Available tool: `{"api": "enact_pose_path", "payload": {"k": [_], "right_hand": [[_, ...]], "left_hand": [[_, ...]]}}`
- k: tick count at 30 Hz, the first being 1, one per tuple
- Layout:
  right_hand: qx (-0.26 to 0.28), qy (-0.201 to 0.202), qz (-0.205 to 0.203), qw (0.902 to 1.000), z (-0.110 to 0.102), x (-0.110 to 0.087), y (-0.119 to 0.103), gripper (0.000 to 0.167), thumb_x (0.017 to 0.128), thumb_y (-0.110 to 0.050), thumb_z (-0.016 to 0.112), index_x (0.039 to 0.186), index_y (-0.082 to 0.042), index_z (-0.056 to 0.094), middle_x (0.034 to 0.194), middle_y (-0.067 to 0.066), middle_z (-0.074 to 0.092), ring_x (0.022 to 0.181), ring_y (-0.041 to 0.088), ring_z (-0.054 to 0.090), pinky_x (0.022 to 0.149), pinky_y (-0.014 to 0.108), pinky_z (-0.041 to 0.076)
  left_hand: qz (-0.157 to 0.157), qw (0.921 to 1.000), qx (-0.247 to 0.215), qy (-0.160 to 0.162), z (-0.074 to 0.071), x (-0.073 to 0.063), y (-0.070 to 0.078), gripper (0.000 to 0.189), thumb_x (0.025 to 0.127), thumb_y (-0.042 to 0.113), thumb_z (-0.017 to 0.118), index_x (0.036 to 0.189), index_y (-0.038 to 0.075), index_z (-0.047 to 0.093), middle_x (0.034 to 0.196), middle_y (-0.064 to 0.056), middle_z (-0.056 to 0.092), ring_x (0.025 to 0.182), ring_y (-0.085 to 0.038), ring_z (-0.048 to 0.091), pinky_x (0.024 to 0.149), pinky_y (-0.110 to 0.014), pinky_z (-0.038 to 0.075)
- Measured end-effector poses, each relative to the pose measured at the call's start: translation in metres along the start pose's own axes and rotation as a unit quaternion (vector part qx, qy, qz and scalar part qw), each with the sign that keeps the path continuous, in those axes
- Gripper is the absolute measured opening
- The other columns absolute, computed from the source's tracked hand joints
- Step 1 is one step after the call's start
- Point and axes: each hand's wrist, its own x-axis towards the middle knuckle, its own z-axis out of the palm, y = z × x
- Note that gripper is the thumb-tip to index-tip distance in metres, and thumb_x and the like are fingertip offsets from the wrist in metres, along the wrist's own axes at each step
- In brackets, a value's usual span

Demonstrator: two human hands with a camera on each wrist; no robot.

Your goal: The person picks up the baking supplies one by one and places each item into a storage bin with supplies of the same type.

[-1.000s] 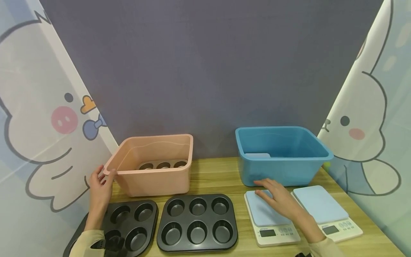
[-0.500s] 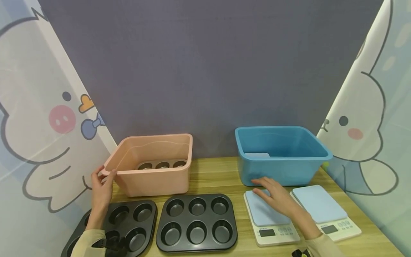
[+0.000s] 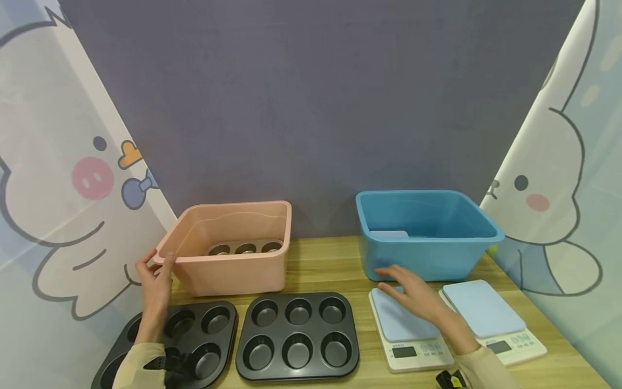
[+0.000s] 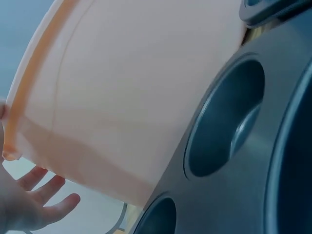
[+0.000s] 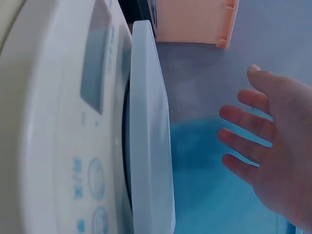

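Observation:
At the front left corner of a pink plastic bin (image 3: pixel 233 276), my left hand (image 3: pixel 156 283) holds the rim, thumb on the front side and fingers round the left side. The left wrist view shows the bin's wall (image 4: pixel 112 97) with my fingers (image 4: pixel 51 187) spread below the rim. My right hand (image 3: pixel 413 292) hovers palm down over the near white kitchen scale (image 3: pixel 400 319) with its light blue platform, fingers extended. Its fingertips are close to the front wall of a blue bin (image 3: pixel 427 259). In the right wrist view the right hand (image 5: pixel 273 136) holds nothing.
Two black six-cup muffin pans, a left one (image 3: pixel 199 337) partly under my left forearm and a middle one (image 3: pixel 297 337), lie on the wooden table (image 3: pixel 325 265). A second scale (image 3: pixel 486 310) is at the right. Another muffin pan (image 3: pixel 245 248) sits inside the pink bin.
My right hand has shifted slightly left along the front of the blue bin. The left hand keeps its hold on the pink bin's corner, and the bins, pans and scales stay in place.

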Motion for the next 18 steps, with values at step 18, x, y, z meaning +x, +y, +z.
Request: {"api": "enact_pose_path", "payload": {"k": [18], "right_hand": [[0.054, -0.079, -0.042, 0.9945, 0.018, 0.023, -0.011, 0.041, 0.098, -0.027, 0.063, 0.136, -0.011, 0.058, 0.119, 0.007, 0.066, 0.107, 0.027, 0.065, 0.089, 0.045, 0.054]], "left_hand": [[0.029, 0.9996, 0.001, -0.004, 0.006, 0.002, -0.005, 0.060, 0.102, 0.043, 0.048, 0.156, 0.025, 0.028, 0.154, -0.011, 0.035, 0.128, -0.027, 0.041, 0.107, -0.040, 0.038]]}}
